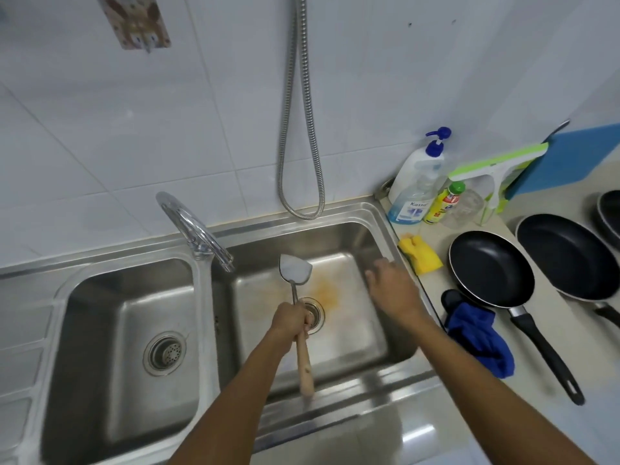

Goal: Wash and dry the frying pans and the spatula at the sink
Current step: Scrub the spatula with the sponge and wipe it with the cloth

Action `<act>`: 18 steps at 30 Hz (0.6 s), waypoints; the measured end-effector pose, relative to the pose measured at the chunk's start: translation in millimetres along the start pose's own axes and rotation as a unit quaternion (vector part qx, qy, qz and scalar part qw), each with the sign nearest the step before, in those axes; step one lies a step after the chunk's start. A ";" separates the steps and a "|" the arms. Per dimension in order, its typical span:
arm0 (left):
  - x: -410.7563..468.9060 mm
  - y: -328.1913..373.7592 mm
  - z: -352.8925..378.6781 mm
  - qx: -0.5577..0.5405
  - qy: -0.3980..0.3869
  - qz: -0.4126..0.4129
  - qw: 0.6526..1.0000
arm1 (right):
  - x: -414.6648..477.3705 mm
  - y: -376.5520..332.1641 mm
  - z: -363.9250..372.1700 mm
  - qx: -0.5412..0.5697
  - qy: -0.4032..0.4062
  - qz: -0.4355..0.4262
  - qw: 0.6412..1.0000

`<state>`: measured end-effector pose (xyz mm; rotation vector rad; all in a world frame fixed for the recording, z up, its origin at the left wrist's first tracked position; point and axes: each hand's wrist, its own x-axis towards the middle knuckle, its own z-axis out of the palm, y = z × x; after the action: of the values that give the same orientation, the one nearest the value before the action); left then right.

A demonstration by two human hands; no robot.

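Two hands over the right sink basin [379, 350]. Left hand [289, 319] clamped around the spatula [295, 273] handle, blade up near the faucet [198, 226]. Right hand [391, 285] empty, fingers spread, beside the yellow sponge [421, 253]. Frying pans [491, 268] on the counter.

A shiny hose [299, 112] hangs in a loop down the white wall; far right on the counter stand a big white pump bottle [422, 162], a clear blue bottle [411, 204] and a little yellow bottle [443, 203], close together; a green and white window wiper [493, 176] leans just right of them; a blue board [577, 156] leans on the wall.
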<state>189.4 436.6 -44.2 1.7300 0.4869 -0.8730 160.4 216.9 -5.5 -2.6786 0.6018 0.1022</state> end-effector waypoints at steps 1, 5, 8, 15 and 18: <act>-4.9 -0.4 1.0 0.004 -0.007 -0.003 1.000 | 22.1 22.6 -5.9 -0.042 0.022 0.017 0.999; -22.9 0.5 8.2 -0.041 -0.060 -0.032 0.997 | 88.5 94.5 -8.5 -0.149 -0.059 0.071 0.984; -32.4 4.6 12.1 -0.077 -0.088 -0.036 0.993 | 97.2 108.8 -0.6 -0.156 -0.050 0.054 0.985; -52.3 16.3 16.5 -0.079 -0.101 0.003 0.992 | 37.9 16.4 40.5 -0.014 0.030 -0.229 0.973; -62.1 11.6 11.5 -0.050 -0.089 0.033 0.994 | 24.9 -38.2 68.0 -0.045 0.050 -0.289 0.955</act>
<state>153.7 428.1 8.5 1.5525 0.3483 -0.9299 200.1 265.3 -58.2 -2.8428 -0.1812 -0.1735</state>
